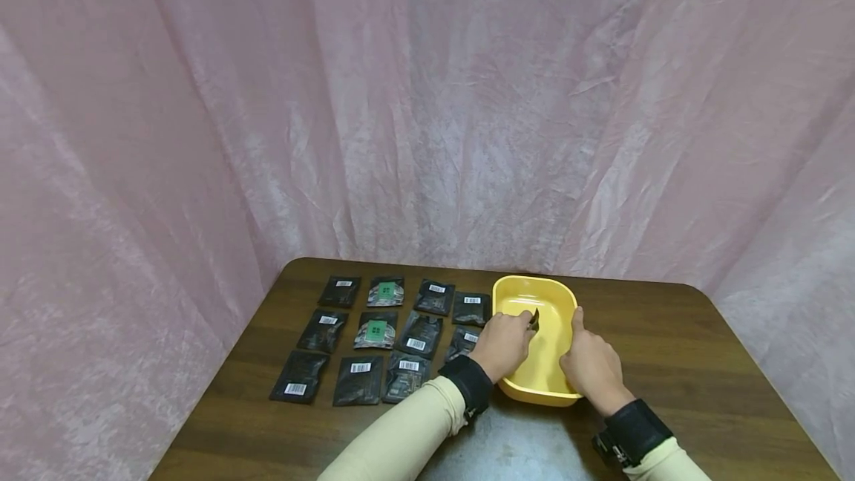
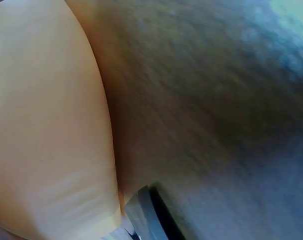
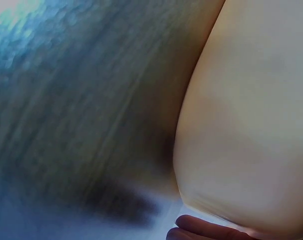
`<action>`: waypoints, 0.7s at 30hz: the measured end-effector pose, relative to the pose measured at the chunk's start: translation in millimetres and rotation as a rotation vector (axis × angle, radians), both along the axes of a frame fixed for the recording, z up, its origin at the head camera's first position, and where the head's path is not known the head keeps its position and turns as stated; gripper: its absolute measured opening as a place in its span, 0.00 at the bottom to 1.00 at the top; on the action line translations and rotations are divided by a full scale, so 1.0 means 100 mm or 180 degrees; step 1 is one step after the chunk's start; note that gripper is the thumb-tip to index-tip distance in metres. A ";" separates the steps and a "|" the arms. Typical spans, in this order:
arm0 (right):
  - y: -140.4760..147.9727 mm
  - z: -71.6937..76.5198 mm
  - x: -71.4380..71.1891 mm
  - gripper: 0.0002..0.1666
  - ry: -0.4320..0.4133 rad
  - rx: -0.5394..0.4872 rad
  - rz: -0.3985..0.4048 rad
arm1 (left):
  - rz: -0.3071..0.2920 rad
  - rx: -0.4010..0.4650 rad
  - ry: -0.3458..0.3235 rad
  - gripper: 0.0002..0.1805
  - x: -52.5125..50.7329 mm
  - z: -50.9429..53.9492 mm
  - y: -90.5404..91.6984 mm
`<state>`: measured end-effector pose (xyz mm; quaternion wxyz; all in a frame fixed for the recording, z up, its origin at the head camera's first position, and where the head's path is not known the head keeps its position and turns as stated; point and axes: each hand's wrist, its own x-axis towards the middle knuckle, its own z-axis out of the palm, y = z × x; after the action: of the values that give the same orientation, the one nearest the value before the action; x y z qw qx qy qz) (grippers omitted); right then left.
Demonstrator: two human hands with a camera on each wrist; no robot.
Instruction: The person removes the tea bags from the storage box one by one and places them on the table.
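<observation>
In the head view, my left hand (image 1: 501, 345) reaches over the left rim of a yellow plastic basin (image 1: 539, 396). Its fingers pinch a small dark packet (image 1: 534, 319), seen almost edge-on inside the basin; most of it is hidden. My right hand (image 1: 594, 366) grips the basin's right wall, thumb on the inner side and index finger along the rim. The right wrist view shows fingertips (image 3: 191, 222) of that hand at the bottom. Left of the basin, flat black sachets lie in rows, the nearest being a sachet (image 1: 471, 309) beside its rim.
Several more sachets, such as a barcoded sachet (image 1: 358, 381) and a green-labelled sachet (image 1: 375, 330), cover the left half of the brown wooden table (image 1: 668, 332). Pink curtains (image 1: 427, 110) hang behind the table's far edge. Black straps (image 1: 637, 430) circle both wrists.
</observation>
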<state>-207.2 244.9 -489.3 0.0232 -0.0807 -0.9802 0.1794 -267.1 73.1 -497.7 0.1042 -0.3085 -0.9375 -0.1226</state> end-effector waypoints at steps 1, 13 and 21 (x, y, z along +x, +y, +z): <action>0.00 0.01 0.00 0.56 0.0003 0.0001 -0.0001 | -0.0004 -0.0003 -0.0017 0.10 0.00 0.01 0.00; 0.01 0.03 -0.01 0.57 -0.0086 -0.0012 -0.0021 | -0.0085 -0.0110 0.0085 0.09 0.00 0.02 0.00; 0.01 0.00 -0.02 0.56 -0.0088 0.0001 -0.0039 | -0.0210 0.0297 -0.0108 0.16 -0.06 0.01 -0.05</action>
<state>-208.8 245.9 -489.6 0.0108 -0.0892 -0.9799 0.1780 -272.9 67.9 -496.9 0.0985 -0.3319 -0.9218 -0.1747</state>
